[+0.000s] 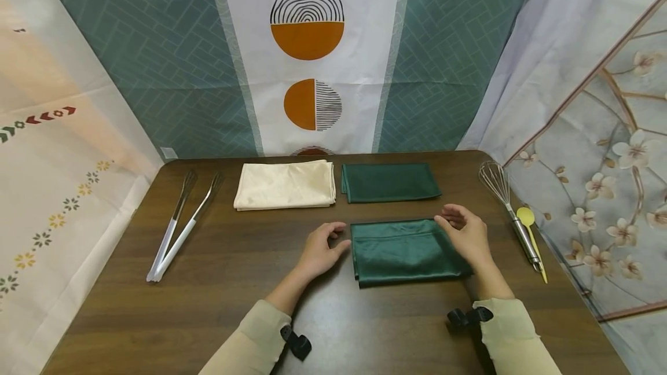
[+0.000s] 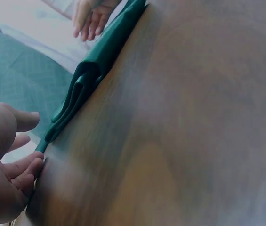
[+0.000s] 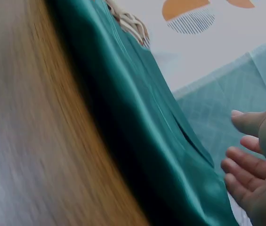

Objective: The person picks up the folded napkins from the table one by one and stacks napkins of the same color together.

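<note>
A folded dark green satin cloth (image 1: 409,256) lies on the table between the two hands. The left hand (image 1: 322,252) is at its left edge, thumb and fingers apart, with nothing held between them. Over the cloth's upper right corner hovers the right hand (image 1: 465,236), its fingers loosely bent and holding nothing. From the side, the left wrist view shows the cloth's stacked folds (image 2: 83,77). The right wrist view shows its smooth front fold (image 3: 137,122), with the right hand (image 3: 257,160) beside it, thumb apart from fingers.
Behind lie a folded cream cloth (image 1: 285,185) and a second folded green cloth (image 1: 391,182). Metal tongs (image 1: 182,227) rest at the left. On the right side are a whisk (image 1: 513,219) and a yellow spoon (image 1: 532,242). Curtains hang around the wooden table (image 1: 234,259).
</note>
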